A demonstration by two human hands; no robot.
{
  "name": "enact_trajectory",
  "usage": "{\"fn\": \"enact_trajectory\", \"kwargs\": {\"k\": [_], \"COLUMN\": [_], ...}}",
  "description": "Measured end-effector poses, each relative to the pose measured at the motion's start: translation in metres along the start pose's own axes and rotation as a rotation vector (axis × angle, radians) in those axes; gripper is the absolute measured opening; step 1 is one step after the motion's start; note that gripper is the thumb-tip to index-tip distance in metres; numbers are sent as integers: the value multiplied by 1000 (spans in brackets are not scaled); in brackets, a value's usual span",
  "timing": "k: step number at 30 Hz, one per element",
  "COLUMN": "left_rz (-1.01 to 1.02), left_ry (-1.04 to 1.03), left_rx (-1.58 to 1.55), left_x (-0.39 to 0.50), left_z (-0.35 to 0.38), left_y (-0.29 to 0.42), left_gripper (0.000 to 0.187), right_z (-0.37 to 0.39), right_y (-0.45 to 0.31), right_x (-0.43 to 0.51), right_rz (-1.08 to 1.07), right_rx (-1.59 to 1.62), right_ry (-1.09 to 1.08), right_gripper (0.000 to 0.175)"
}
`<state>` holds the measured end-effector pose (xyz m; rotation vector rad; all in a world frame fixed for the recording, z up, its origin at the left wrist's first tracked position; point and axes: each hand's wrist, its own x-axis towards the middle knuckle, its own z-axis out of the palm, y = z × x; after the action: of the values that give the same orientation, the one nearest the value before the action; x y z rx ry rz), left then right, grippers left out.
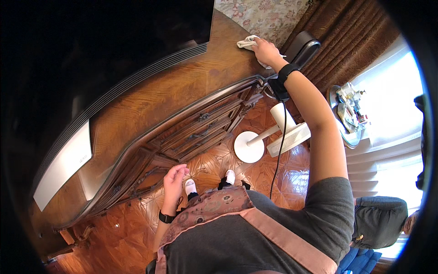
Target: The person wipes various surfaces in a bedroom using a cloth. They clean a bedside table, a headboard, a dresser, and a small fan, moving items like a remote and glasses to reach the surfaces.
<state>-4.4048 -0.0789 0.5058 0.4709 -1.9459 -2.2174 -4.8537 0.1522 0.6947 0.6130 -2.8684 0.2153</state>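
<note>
My right hand (267,51) presses a white cloth (249,42) onto the far right end of a polished wooden cabinet top (191,77), beside a dark upright device (303,49). Fingers partly hide the cloth. Nothing is in my left hand (176,178), which hangs in front of the cabinet's carved drawers (202,126) with its fingers loosely bent. A large black television (102,51) stands on the cabinet, with a silver soundbar (66,164) at its lower left edge.
A white pedestal fan (249,147) stands on the parquet floor, near a hanging black cable (281,147). To the right are a small glass table (352,138) holding several items, brown curtains (345,34), and another person in a dark top (381,221).
</note>
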Motion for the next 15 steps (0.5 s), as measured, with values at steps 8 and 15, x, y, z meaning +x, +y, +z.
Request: {"fn": "enact_trajectory", "kwargs": {"k": [8,15], "left_rz": [2,4], "left_ry": [77,93], "left_rx": [6,-26], "left_x": [-10,-15], "left_z": [-21,-34], "left_y": [-2,-10], "left_gripper": [22,22], "right_z": [-3,5], "right_y": [3,-56], "right_x": [-29,-21], "right_rz": [105,-70], "right_rx": [-93,-74], "right_ry": [6,171], "right_gripper": [45,33]}}
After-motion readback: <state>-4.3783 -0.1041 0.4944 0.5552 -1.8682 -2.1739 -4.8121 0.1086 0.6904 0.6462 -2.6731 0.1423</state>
